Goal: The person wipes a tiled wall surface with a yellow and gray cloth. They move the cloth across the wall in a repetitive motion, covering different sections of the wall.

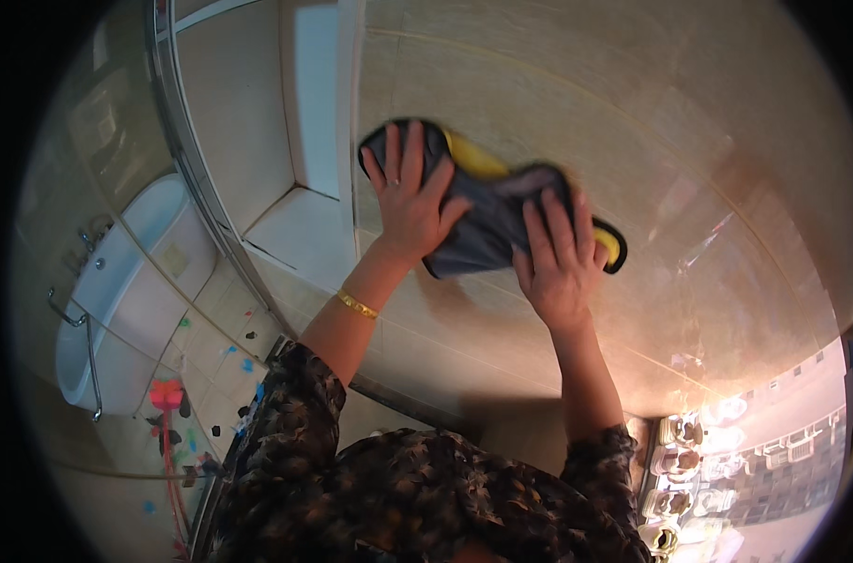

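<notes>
Both my hands lie flat against a grey cloth [487, 230] with black edging and a yellow underside, pressed on a beige tiled wall. My left hand [412, 202] has its fingers spread over the cloth's upper left part; a gold bracelet [357, 304] circles that wrist. Lower and to the right, my right hand [563, 267] rests with fingers stretched out on the cloth's right part. A yellow corner of the cloth shows beside the right hand's outer edge, and another yellow fold shows along the top between the hands. The cloth and fingers are slightly blurred.
To the left, a white recessed shelf [300, 230] adjoins the tiles. Beyond a metal frame [222, 220] appears a white bathtub [131, 310] with taps, plus a red flower-shaped thing [167, 394] and coloured spots. At lower right, several shiny small objects [678, 464] line a bright window.
</notes>
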The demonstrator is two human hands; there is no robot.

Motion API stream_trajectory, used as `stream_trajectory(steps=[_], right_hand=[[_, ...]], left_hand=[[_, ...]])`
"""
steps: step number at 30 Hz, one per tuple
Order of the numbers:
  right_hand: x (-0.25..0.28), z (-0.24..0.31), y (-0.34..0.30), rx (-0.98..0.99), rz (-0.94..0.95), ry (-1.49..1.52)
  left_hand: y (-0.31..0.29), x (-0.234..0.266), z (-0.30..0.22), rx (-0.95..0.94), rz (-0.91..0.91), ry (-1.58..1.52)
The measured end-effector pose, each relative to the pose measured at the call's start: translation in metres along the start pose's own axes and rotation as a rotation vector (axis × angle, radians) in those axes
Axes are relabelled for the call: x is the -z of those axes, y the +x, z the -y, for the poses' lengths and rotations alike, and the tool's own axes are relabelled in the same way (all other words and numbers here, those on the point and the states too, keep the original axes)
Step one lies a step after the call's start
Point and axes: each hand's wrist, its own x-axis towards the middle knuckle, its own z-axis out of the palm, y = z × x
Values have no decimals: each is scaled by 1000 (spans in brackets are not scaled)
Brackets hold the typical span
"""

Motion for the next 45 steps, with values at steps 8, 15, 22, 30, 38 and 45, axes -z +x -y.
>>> stream_trajectory(steps=[8, 15, 22, 30, 38, 45], right_hand=[[-35, 5, -34, 320, 59, 50], [-15, 24, 34, 44, 18, 15], [-47, 22, -43, 318, 105, 127], [-63, 48, -36, 307, 210, 108], [-61, 50, -19, 262, 113, 238], [-92, 66, -105, 523, 331, 317]], left_hand=[[-40, -14, -5, -103, 40, -17], [19, 0, 13, 60, -110, -33], [-81, -1, 5, -31, 83, 22], [-99, -7, 23, 110, 47, 13], [-107, 17, 29, 178, 75, -75], [-220, 2, 11, 290, 196, -29]])
